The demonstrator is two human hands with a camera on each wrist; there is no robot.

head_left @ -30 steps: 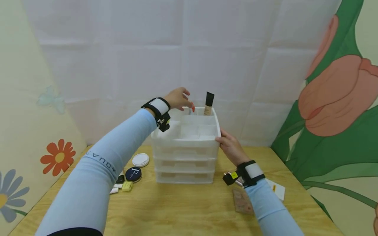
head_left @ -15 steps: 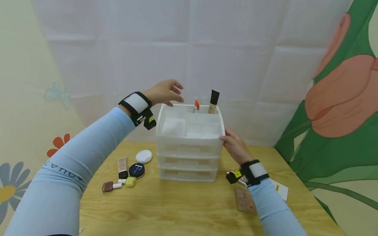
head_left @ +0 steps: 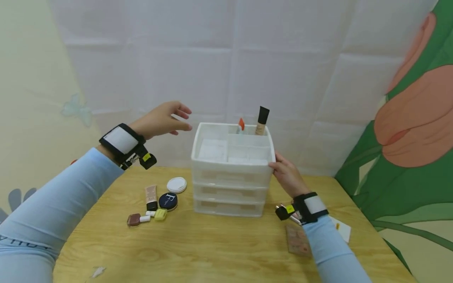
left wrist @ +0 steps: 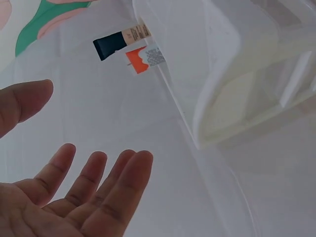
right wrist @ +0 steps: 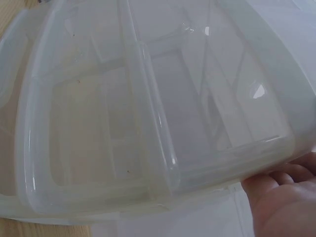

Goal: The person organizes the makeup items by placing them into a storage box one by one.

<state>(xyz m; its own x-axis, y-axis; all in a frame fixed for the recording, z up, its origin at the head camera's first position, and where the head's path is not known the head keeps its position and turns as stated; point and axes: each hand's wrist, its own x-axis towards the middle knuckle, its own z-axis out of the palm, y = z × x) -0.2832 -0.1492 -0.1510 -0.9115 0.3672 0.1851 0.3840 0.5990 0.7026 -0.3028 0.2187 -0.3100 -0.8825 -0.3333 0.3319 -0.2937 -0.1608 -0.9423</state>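
A white translucent drawer organizer point(head_left: 231, 169) stands on the table, its top divided into compartments. In a back compartment, a foundation tube point(head_left: 262, 120) with a black cap leans upright beside a smaller orange-ended item point(head_left: 241, 125). My left hand point(head_left: 161, 120) is in the air left of the organizer's top, fingers apart and holding nothing. The left wrist view shows its spread fingers point(left wrist: 118, 197) below the tube and the orange-ended item. My right hand point(head_left: 286, 175) grips the organizer's right front corner, thumb at the front and fingers along the side.
Left on the table are another foundation tube point(head_left: 151, 197), a white round compact point(head_left: 176, 184), a dark blue compact point(head_left: 168, 201), a nail polish bottle point(head_left: 134, 220) and a yellow item point(head_left: 161, 214). A makeup palette point(head_left: 298, 240) and a white box point(head_left: 341, 228) lie by the right forearm.
My left hand has let go of the orange-ended item in the back compartment and moved left, away from the organizer. The right hand keeps its hold on the corner.
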